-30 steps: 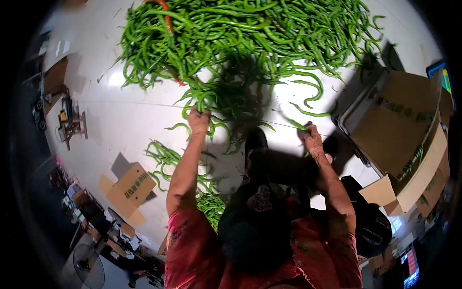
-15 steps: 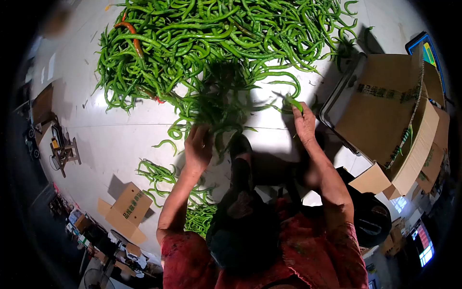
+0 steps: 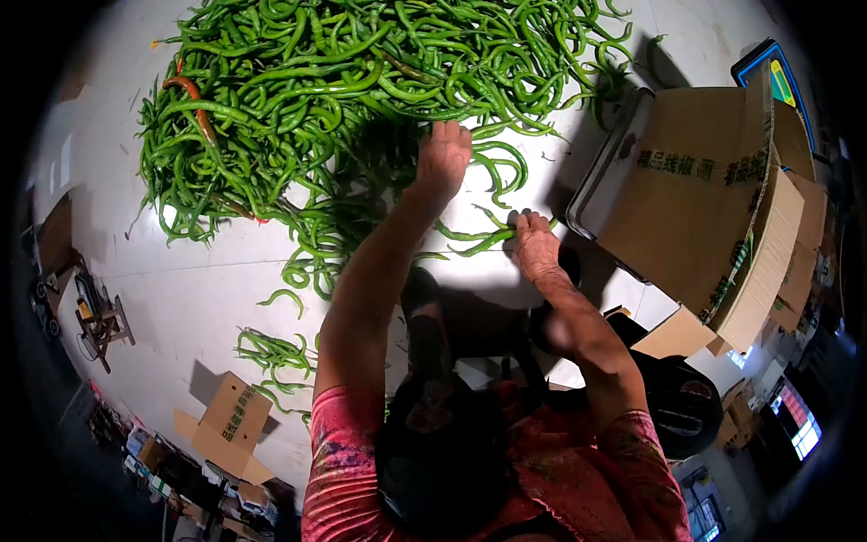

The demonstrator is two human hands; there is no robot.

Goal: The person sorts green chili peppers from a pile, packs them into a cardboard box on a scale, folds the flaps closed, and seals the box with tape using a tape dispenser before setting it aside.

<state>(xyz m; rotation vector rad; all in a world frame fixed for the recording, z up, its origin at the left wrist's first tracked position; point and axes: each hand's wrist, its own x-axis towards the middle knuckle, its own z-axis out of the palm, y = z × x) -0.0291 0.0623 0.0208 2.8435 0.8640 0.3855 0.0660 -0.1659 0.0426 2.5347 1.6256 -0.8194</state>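
Observation:
Long green chili peppers lie in a large pile (image 3: 298,90) on the pale floor. At the pile's near edge is my left hand (image 3: 444,158), its fingers bent down and pressed together; their tips are hidden, so what they grip cannot be made out. Lower and to the right, my right hand (image 3: 537,246) is closed on a few green chili peppers (image 3: 488,239), which stick out to its left. Between the hands and the pile lie some loose curved peppers (image 3: 506,167).
A large open cardboard box (image 3: 686,172) lies tilted in a metal-rimmed frame at right. A small pepper group (image 3: 275,352) lies at lower left, near a smaller open carton (image 3: 230,420). A wooden stool (image 3: 107,321) stands far left. One reddish pepper (image 3: 194,104) shows in the pile.
My left hand has moved forward and right to the pile's edge. My right hand has come down and slightly left, with peppers in its fingers. The whole view has shifted a little.

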